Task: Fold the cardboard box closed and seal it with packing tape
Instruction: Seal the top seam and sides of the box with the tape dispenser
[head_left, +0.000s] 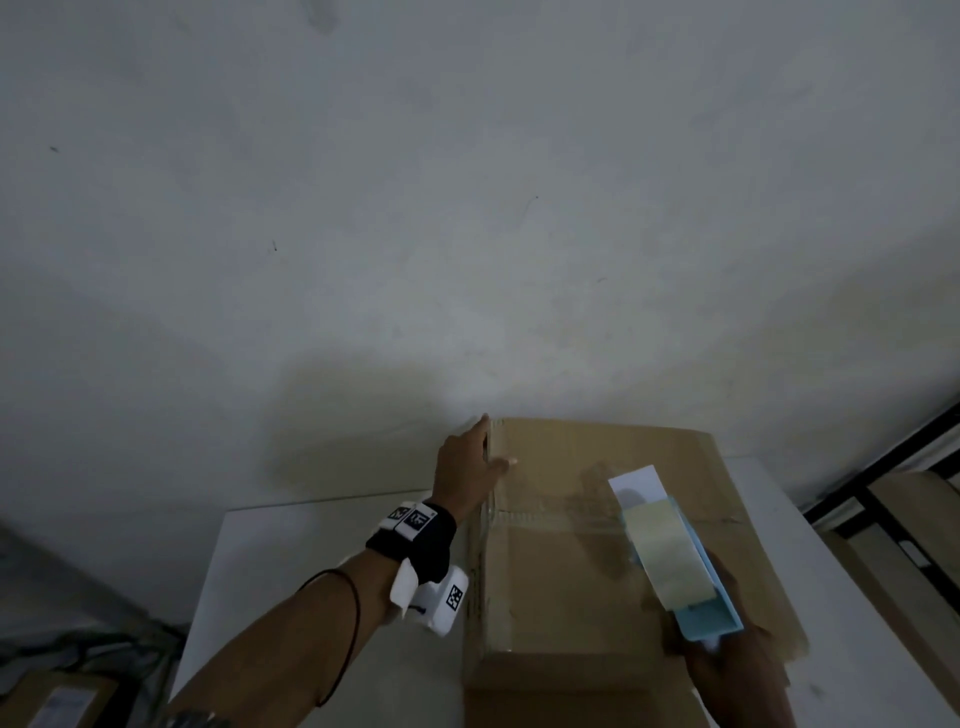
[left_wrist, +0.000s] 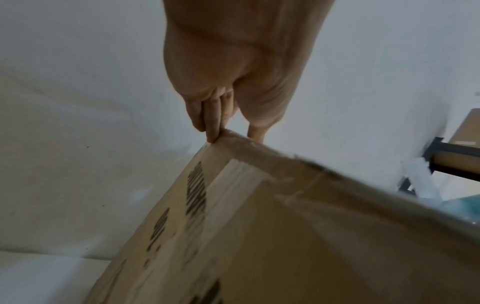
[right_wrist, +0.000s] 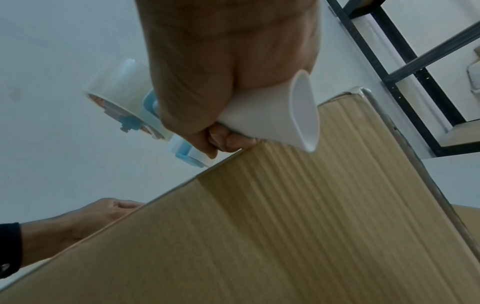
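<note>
Cardboard box (head_left: 571, 561) sits on the white tabletop (head_left: 332, 561), its far side close to the pale wall (head_left: 467, 208) and its top flaps folded flat. Clear packing tape runs across the seam on top and down the left side, where the glossy strip catches the light.

The left hand (head_left: 465, 467) rests at the far left corner of the box, fingers (left_wrist: 211, 115) straight and held together, the tips pressing against the upper edge there while the thumb lies over the top face. It curls round nothing. A black wrist strap (head_left: 421, 540) with white marker blocks wraps that forearm.

The right hand (head_left: 727, 654) is clenched round the white handle (right_wrist: 275, 119) of a blue tape dispenser (head_left: 691, 566), held over the near right part of the box top. A roll of clear tape (right_wrist: 116, 90) is mounted on the dispenser, and a white tab sticks out at its far end. From the head view the dispenser points diagonally toward the middle of the box; whether it touches the cardboard is unclear.

The two hands are well apart, one at each side of the box. A black metal shelf frame (right_wrist: 389, 61) stands beyond the right edge of the tabletop, with other cardboard on it.
</note>
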